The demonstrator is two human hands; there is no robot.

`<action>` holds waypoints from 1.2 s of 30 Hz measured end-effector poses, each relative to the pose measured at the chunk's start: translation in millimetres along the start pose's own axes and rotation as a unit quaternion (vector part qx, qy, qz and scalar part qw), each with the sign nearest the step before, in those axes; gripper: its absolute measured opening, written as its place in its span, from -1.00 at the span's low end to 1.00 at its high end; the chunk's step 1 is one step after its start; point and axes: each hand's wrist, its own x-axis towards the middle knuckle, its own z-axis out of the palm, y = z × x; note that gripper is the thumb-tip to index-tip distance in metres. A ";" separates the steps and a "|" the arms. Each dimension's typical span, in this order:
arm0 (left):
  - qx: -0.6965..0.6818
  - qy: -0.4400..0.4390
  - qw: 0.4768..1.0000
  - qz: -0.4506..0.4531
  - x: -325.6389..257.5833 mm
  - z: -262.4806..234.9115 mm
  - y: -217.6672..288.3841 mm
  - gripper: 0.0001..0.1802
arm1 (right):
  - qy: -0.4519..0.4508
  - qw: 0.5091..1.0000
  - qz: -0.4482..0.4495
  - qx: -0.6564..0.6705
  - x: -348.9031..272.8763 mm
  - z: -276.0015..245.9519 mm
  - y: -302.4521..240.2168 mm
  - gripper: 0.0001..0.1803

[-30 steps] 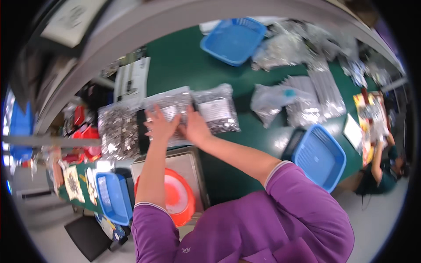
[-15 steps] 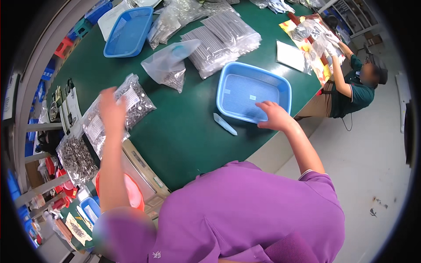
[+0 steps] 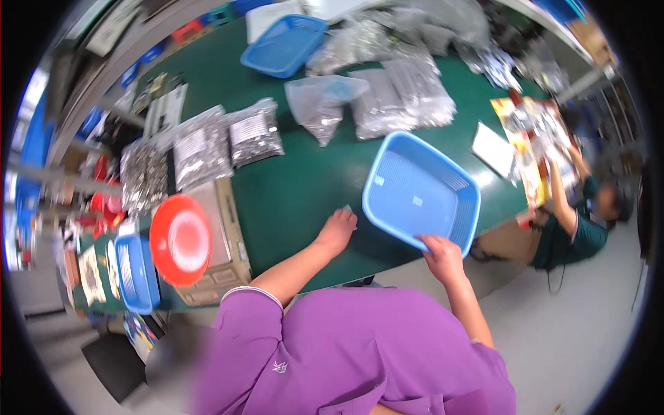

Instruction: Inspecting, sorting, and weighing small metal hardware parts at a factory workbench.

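Observation:
My right hand point(image 3: 443, 259) grips the near rim of a blue plastic basket point(image 3: 417, 228), thumb and fingers closed over the edge. Nothing but a small pale label lies on the basket's floor. Left of the basket, my left hand point(image 3: 337, 231) is low over the green table point(image 3: 283, 200), its fingers pressed together. A pale blue strip point(image 3: 348, 207) sticks out a little at its fingertips; the rest of it is hidden by the hand.
On the left, a red bowl point(image 3: 180, 242) sits on a scale point(image 3: 235, 235), beside several bags of small metal parts point(image 3: 201, 153). Farther back are a clear bag point(image 3: 323, 104), bundled tubes point(image 3: 401, 97) and another blue basket point(image 3: 285, 47). A co-worker point(image 3: 574, 221) works at right.
My left hand has left the bags of metal parts and come right to the pale blue strip. My right hand has closed on the basket's rim. The view has shifted.

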 end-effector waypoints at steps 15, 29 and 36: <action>-0.798 0.301 0.433 -0.290 -301.5 -46.3 37.1 -0.42 | -0.095 0.801 -0.584 0.089 101.9 5.0 -219.8 -0.64; -0.608 0.590 0.327 -0.420 -656.9 -117.1 118.5 -0.06 | -0.155 0.606 -0.780 0.040 -11.8 175.9 -507.7 -0.87; -0.497 0.522 0.375 -0.583 -721.7 -132.9 79.9 -0.71 | -0.167 0.631 -0.757 0.029 -56.6 240.4 -585.1 -0.91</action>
